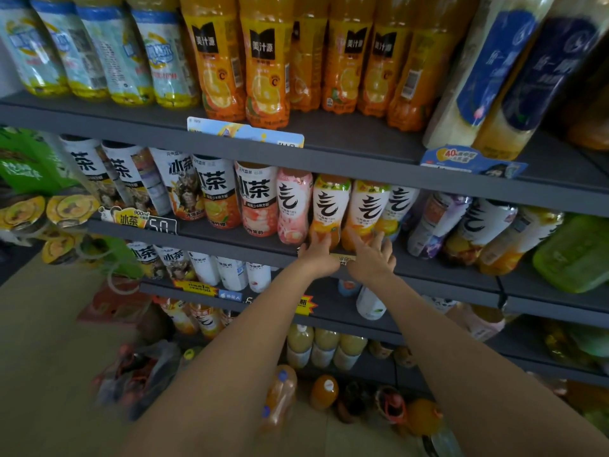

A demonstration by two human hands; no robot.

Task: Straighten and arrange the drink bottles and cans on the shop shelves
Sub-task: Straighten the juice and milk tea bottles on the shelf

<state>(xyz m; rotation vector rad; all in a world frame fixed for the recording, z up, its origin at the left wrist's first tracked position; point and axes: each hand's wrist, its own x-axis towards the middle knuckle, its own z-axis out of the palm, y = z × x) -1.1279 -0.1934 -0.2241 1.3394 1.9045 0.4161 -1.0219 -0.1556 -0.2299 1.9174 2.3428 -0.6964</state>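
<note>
Both hands reach to the middle shelf (pixel 428 265). Left hand (pixel 318 250) wraps its fingers round the bottom of an orange bottle (pixel 328 209) with a white label. Right hand (pixel 372 255) has spread fingers touching the next orange bottle (pixel 365 212); its grip is loose, not closed. A pink bottle (pixel 293 206) stands just left of the left hand. More tea bottles (pixel 253 196) stand further left. Orange juice bottles (pixel 267 61) fill the shelf above. Bottle tops hide behind that upper shelf. Lower shelves look blurry.
</note>
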